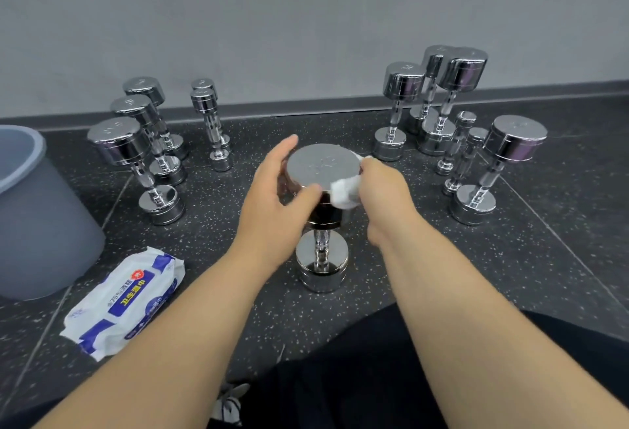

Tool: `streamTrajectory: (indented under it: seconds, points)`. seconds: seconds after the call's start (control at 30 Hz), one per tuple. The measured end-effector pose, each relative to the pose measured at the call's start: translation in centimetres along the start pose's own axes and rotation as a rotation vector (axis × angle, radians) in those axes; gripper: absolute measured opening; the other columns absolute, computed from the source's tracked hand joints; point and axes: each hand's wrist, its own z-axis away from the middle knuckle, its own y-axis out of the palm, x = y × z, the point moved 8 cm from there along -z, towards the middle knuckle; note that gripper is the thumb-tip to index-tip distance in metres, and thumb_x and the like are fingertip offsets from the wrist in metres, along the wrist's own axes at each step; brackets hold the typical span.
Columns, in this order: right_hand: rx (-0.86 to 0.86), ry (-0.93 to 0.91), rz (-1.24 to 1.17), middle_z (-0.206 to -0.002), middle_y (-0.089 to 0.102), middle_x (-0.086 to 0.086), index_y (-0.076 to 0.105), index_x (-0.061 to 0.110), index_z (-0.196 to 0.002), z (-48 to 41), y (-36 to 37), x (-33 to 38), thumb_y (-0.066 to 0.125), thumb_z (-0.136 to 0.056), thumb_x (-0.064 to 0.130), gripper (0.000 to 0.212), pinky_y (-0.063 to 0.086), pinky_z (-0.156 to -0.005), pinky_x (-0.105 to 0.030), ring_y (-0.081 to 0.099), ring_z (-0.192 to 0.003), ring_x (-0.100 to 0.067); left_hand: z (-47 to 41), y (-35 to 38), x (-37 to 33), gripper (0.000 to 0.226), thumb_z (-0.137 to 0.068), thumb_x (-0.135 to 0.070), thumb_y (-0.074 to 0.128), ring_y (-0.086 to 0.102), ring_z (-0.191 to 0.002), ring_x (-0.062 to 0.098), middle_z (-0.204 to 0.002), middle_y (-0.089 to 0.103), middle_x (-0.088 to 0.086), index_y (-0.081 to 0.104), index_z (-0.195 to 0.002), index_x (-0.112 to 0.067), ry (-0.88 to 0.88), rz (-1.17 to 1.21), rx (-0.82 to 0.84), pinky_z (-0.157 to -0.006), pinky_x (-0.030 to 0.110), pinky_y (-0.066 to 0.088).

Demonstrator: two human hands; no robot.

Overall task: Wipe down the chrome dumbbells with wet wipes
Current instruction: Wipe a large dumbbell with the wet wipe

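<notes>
Dumbbell dead centre, standing on end on the dark speckled floor, its flat chrome top face turned up toward the camera. The left hand cups the upper head from the left, fingers spread loosely around the rim, thumb lying across the near edge. The right hand pinches a folded white wet wipe and presses it against the right side of that same head, fingers closed on the wipe. Crowding in on the left, a cluster of upright chrome dumbbells, with a slimmer pair just behind and to the right of them. On the right, another group of upright dumbbells close to the grey wall, and a big one nearer the front, all well apart from the hands. A grey bin sits at the far left edge. Beside it, just under the left forearm, lies a white-and-blue wet wipe pack, flat on the floor.
</notes>
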Motion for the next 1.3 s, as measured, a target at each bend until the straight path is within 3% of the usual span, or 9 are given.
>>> streamTrajectory:
  seconds: [0.1,0.2,0.4,0.63,0.77,0.93,1.07,1.2,1.3]
  points:
    - [0.099,-0.032,0.238,-0.075,0.034,-0.003,0.041,0.011,-0.105,-2.1,0.7,2.6,0.028,-0.105,0.011,0.013,0.028,-0.056,-0.026,0.040,-0.080,-0.023,-0.9,-1.4,1.5,0.041,-0.092,-0.017,0.051,0.058,-0.116,0.002,-0.123,0.064,-0.015,0.051,-0.123,-0.044,-0.151,0.142,-0.134,-0.109,0.036,0.042]
    - [0.216,-0.131,0.610,-0.074,0.045,-0.005,0.053,0.011,-0.089,-3.2,2.8,5.7,0.033,-0.100,0.008,0.023,0.030,-0.057,-0.031,0.044,-0.080,-0.024,-1.2,-1.3,3.7,0.034,-0.094,-0.019,0.046,0.068,-0.097,0.005,-0.097,0.073,-0.019,0.056,-0.118,-0.041,-0.312,0.166,-0.178,-0.099,0.042,0.050]
    - [0.466,-0.245,1.035,-0.067,0.066,-0.008,0.061,0.016,-0.073,-3.0,6.7,6.9,0.037,-0.099,0.030,0.039,0.038,-0.063,-0.030,0.054,-0.066,-0.021,-2.5,-2.3,5.1,0.029,-0.091,-0.018,0.043,0.067,-0.099,0.006,-0.096,0.073,-0.015,0.057,-0.103,-0.040,-0.358,0.209,-0.303,-0.099,0.042,0.050]
    - [0.395,-0.313,1.160,-0.043,0.058,-0.009,0.055,0.010,-0.058,-3.9,6.7,7.5,0.031,-0.098,0.030,0.051,0.040,-0.064,-0.030,0.052,-0.046,-0.017,-2.2,-2.8,5.9,0.027,-0.096,-0.011,0.039,0.064,-0.093,0.003,-0.097,0.068,-0.012,0.058,-0.103,-0.029,-0.411,0.249,-0.384,-0.096,0.036,0.051]
    - [0.555,-0.371,0.968,-0.063,0.061,-0.007,0.063,0.010,-0.065,-1.3,8.7,7.2,0.047,-0.093,0.042,0.045,0.041,-0.068,-0.034,0.051,-0.056,-0.021,-2.3,-3.1,5.8,0.028,-0.097,-0.010,0.039,0.068,-0.094,0.011,-0.095,0.072,-0.006,0.063,-0.102,-0.023,-0.412,0.281,-0.358,-0.086,0.032,0.054]
    - [0.427,-0.508,0.947,-0.071,0.063,-0.004,0.056,0.013,-0.068,0.0,9.0,8.3,0.028,-0.103,0.038,0.052,0.038,-0.065,-0.030,0.054,-0.073,-0.020,-2.7,-1.2,5.1,0.035,-0.100,-0.013,0.041,0.068,-0.103,0.016,-0.108,0.074,-0.002,0.068,-0.117,-0.028,-0.385,0.401,-0.143,-0.086,0.033,0.055]
    - [0.255,-0.588,0.856,-0.080,0.058,-0.008,0.056,0.009,-0.081,0.7,7.2,8.4,0.029,-0.103,0.026,0.039,0.035,-0.065,-0.035,0.049,-0.081,-0.026,-3.1,-0.6,2.6,0.028,-0.101,-0.028,0.053,0.064,-0.097,-0.010,-0.106,0.071,-0.022,0.067,-0.123,-0.039,-0.215,0.276,-0.067,-0.082,0.011,0.050]
    - [-0.041,-0.539,0.281,-0.098,0.067,0.011,0.069,0.025,-0.095,1.1,2.5,4.8,0.040,-0.095,0.027,0.029,0.051,-0.084,-0.039,0.061,-0.095,-0.017,-2.2,-1.3,1.3,0.018,-0.096,-0.026,0.061,0.060,-0.099,-0.013,-0.109,0.070,-0.022,0.076,-0.103,-0.032,-0.091,0.078,-0.194,-0.086,0.006,0.043]
    - [-0.028,-0.325,-0.093,-0.104,0.068,0.018,0.069,0.033,-0.106,0.7,1.9,1.7,0.047,-0.095,0.030,0.025,0.053,-0.086,-0.035,0.064,-0.099,-0.011,-1.2,-2.8,2.1,0.017,-0.089,-0.038,0.067,0.058,-0.072,-0.001,-0.081,0.068,-0.017,0.071,-0.076,-0.027,-0.142,0.045,-0.320,-0.069,0.016,0.044]
